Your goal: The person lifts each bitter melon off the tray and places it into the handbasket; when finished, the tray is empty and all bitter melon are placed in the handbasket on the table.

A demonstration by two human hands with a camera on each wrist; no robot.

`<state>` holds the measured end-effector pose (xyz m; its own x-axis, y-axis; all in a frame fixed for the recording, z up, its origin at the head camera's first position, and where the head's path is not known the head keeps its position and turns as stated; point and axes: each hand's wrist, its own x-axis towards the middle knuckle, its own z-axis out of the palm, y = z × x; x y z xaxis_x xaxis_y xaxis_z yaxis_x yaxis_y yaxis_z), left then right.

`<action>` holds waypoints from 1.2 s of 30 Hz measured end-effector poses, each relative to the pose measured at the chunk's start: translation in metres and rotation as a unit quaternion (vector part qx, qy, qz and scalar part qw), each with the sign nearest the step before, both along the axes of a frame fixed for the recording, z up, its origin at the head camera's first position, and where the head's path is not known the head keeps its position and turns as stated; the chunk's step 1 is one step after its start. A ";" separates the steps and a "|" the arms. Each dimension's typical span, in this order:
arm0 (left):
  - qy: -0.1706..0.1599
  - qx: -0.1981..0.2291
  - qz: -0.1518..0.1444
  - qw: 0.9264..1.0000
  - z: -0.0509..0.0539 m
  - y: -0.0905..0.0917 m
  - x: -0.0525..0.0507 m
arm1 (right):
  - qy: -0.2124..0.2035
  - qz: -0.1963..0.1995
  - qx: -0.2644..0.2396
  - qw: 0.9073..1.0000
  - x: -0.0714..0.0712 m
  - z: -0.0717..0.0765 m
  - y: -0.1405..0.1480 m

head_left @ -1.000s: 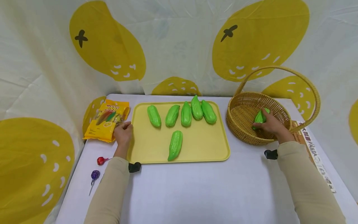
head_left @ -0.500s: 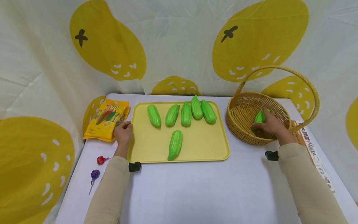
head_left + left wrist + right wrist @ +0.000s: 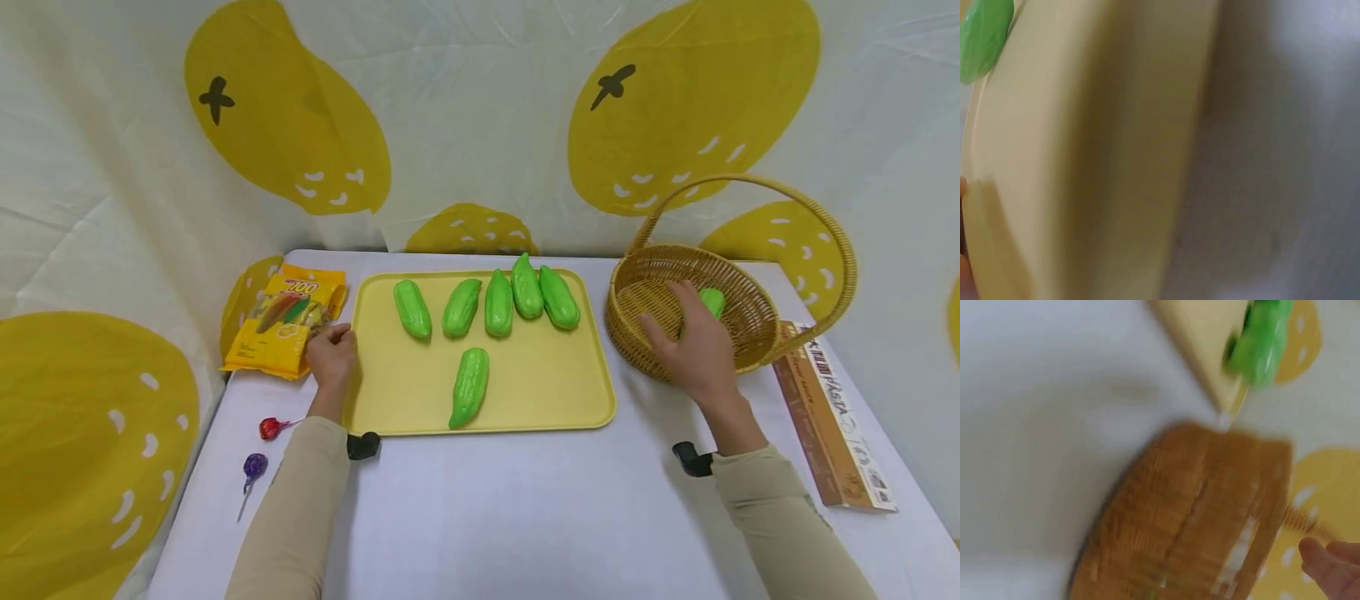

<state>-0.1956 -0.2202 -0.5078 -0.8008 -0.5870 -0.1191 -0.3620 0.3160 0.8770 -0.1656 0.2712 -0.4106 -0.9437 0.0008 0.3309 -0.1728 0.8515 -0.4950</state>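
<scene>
My left hand (image 3: 330, 362) pinches the left rim of a yellow tray (image 3: 551, 392); its fingertips (image 3: 965, 275) show at the rim in the left wrist view. Several glossy green toy bitter melons lie in a row at the tray's back, among them one bitter melon (image 3: 498, 304). A separate bitter melon (image 3: 470, 387) lies near the front rim. Over the near side of a round wicker basket (image 3: 626, 342) is my right hand (image 3: 701, 354), fingers and thumb spread and holding nothing. Behind it, partly hidden, another bitter melon (image 3: 712, 302) lies in the basket. The right wrist view is blurred.
A yellow candy bag (image 3: 281, 325) lies left of the tray. Nearer are a red lollipop (image 3: 272, 428) and a purple lollipop (image 3: 255, 467). A pasta box (image 3: 832, 425) lies at the right, and the basket's tall handle (image 3: 836, 233) arches above it.
My right hand has let go of the bitter melon inside the basket, and has drawn back toward me and slightly left with its fingers spread. The left hand and the tray have stayed put.
</scene>
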 end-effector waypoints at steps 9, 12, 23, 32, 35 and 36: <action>-0.002 -0.020 -0.001 1.000 0.000 0.001 -0.001 | -0.015 0.070 -0.110 0.991 0.025 -0.016 -0.057; -0.007 -0.017 0.001 1.000 0.000 0.001 -0.001 | -0.045 0.108 -0.135 0.984 0.034 -0.024 -0.077; -0.024 -0.015 -0.007 1.000 0.000 0.000 0.000 | -0.201 0.179 -0.134 0.954 0.062 -0.046 -0.140; -0.018 -0.027 -0.005 0.999 0.001 0.001 -0.001 | -0.257 0.186 -0.096 0.944 0.065 -0.057 -0.176; -0.018 -0.028 -0.005 0.999 0.000 0.002 0.000 | -0.265 0.187 -0.095 0.941 0.064 -0.060 -0.187; -0.018 -0.029 -0.005 0.999 -0.001 0.002 0.000 | -0.267 0.187 -0.098 0.940 0.063 -0.060 -0.190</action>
